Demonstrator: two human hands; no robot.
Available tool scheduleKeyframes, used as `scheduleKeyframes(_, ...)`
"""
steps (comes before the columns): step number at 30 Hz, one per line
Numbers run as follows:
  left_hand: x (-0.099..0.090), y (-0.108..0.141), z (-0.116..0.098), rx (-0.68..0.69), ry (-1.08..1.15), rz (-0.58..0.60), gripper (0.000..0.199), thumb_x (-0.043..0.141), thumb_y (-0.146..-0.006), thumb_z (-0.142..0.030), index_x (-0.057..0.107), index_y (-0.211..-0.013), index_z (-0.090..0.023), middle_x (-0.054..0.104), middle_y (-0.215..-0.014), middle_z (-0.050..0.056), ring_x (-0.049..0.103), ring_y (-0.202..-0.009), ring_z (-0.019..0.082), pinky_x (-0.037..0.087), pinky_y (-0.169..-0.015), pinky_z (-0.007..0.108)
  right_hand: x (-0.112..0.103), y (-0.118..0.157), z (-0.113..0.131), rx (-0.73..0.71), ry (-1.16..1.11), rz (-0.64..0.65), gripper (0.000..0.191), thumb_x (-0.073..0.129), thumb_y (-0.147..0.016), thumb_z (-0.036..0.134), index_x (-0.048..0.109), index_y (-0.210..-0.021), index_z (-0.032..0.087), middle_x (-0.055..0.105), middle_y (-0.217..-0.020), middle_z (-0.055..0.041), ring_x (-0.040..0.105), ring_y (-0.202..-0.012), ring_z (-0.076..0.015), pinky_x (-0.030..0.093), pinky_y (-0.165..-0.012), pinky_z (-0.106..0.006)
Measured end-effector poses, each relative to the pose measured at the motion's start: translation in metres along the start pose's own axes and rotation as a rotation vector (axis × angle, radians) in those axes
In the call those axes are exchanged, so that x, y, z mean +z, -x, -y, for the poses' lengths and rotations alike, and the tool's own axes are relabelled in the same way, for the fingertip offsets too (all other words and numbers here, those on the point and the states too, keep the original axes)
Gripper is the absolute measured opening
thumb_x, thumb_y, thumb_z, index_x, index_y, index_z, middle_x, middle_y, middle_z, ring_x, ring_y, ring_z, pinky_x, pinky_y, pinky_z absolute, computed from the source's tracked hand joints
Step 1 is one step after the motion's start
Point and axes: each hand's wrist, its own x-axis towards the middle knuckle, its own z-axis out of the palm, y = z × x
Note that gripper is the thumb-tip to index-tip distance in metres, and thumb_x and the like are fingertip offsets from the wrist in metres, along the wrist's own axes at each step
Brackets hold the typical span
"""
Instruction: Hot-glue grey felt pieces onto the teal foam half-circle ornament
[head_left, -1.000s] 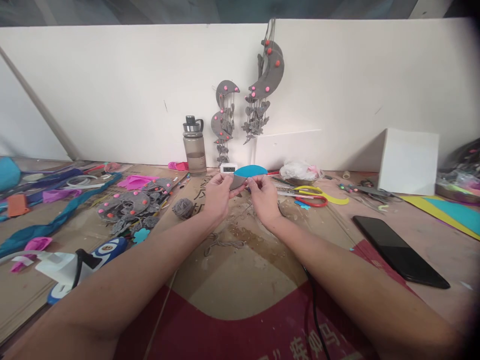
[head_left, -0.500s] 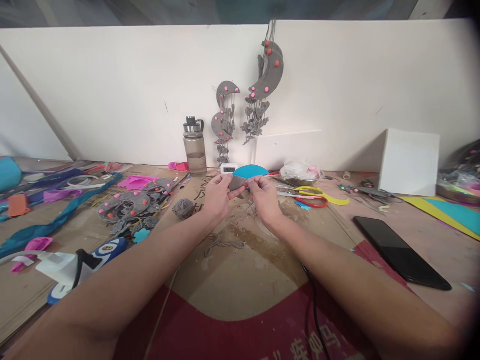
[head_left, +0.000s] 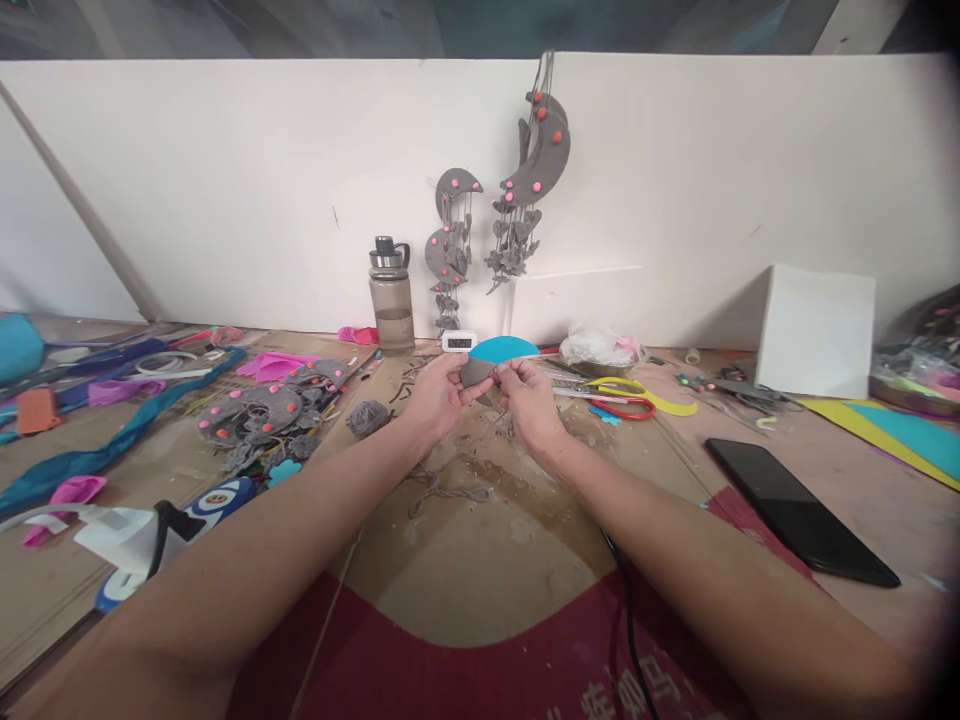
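Observation:
Between my two hands, above the cardboard-covered table, is a small grey felt piece. My left hand grips its left side between thumb and fingers. At its right edge my right hand pinches it with closed fingertips; anything finer in that pinch is too small to tell. A blue rounded sheet shows just behind the felt. A ball of grey yarn lies left of my left hand, and a loose grey strand rests nearer to me.
Red-handled scissors and a black phone lie to the right. A bottle and a small digital clock stand at the back. Felt moons lie left, near a white plug. More moons hang on the wall.
The felt piece has turned so that more of its grey face shows between my hands. The camera view has shifted slightly. Both hands keep their hold.

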Motion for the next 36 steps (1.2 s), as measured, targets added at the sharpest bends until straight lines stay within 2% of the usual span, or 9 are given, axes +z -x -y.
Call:
scheduleKeyframes(6, 0.0011, 0.0008, -0.0036, -0.003, -0.006, 0.034, 0.012, 0.056, -0.073, -0.018, 0.06, -0.084, -0.014, 0.071, -0.078, 0.007, 0.069, -0.078, 0.018, 0.054, -0.087, 0.043, 0.0009, 0.0006, 0.0029, 0.045, -0.126, -0.004, 0.016, 0.059, -0.072, 0.034, 0.053, -0.07, 0.019, 0.047, -0.058, 0.0053, 0.029, -0.046, -0.0071, 0.02, -0.043, -0.023)
scheduleKeyframes(17, 0.0002, -0.001, -0.0048, 0.005, -0.01, 0.009, 0.01, 0.058, -0.069, -0.014, 0.056, -0.078, -0.015, 0.068, -0.073, 0.003, 0.067, -0.075, 0.016, 0.054, -0.087, 0.044, -0.0005, -0.0001, -0.0008, -0.048, 0.008, 0.013, 0.017, 0.055, -0.077, 0.035, 0.054, -0.072, 0.019, 0.051, -0.063, 0.0039, 0.035, -0.05, -0.0084, 0.028, -0.047, -0.024)
scheduleKeyframes(30, -0.0012, -0.0028, -0.0051, -0.058, 0.01, -0.028, 0.008, 0.055, -0.066, -0.013, 0.054, -0.073, -0.015, 0.069, -0.074, 0.005, 0.067, -0.075, 0.017, 0.054, -0.087, 0.044, -0.001, 0.0027, 0.0016, -0.049, 0.044, 0.005, 0.017, 0.055, -0.077, 0.036, 0.053, -0.071, 0.02, 0.047, -0.06, 0.005, 0.035, -0.052, -0.0094, 0.029, -0.051, -0.025)
scheduleKeyframes(36, -0.0028, -0.0019, -0.0052, -0.066, 0.033, 0.002, 0.005, 0.055, -0.066, -0.013, 0.056, -0.07, -0.015, 0.069, -0.071, 0.004, 0.067, -0.074, 0.016, 0.053, -0.088, 0.043, -0.0007, 0.004, 0.004, -0.035, 0.066, -0.005, 0.017, 0.055, -0.077, 0.036, 0.053, -0.072, 0.02, 0.05, -0.064, 0.0039, 0.037, -0.054, -0.0103, 0.031, -0.054, -0.025)
